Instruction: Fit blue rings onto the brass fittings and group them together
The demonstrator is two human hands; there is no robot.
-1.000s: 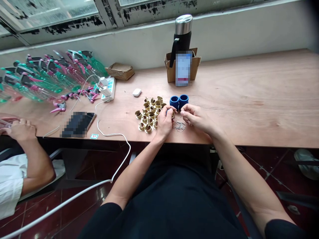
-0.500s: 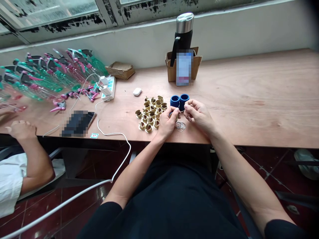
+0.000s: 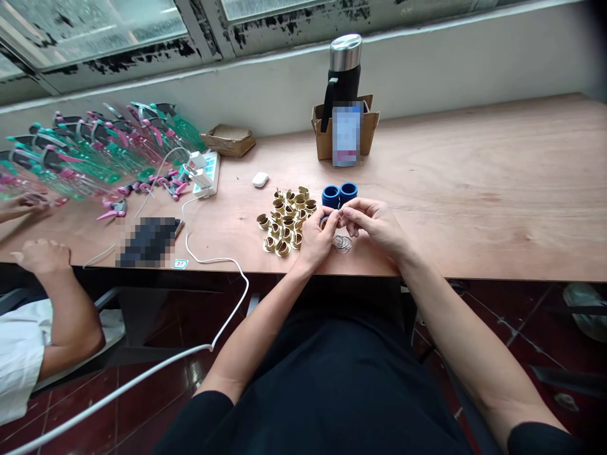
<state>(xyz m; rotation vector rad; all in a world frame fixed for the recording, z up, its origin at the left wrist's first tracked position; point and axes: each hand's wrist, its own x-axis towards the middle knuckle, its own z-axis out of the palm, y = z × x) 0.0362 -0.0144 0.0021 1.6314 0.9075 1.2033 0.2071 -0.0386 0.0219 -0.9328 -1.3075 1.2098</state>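
My left hand (image 3: 317, 239) is closed around a small blue and brass part (image 3: 324, 221) held just above the wooden table (image 3: 474, 189). My right hand (image 3: 374, 226) pinches something tiny against that part; the two sets of fingertips touch. A pile of thin wire rings (image 3: 342, 242) lies on the table below and between the hands. Several brass fittings (image 3: 287, 221) are heaped just left of my left hand. Two blue rings (image 3: 339, 193) stand right behind the hands.
A cardboard box (image 3: 324, 136) with a black flask (image 3: 342, 69) and a phone stands behind. A white earbud case (image 3: 260, 180), power strip (image 3: 207, 169) with white cable, another phone (image 3: 148, 240) and several pink-green tools (image 3: 85, 151) lie left. Another person's arms (image 3: 42, 259) work at far left.
My right hand has moved left until its fingertips meet the left hand's. The left hand stayed put with the part. The view tilted slightly.
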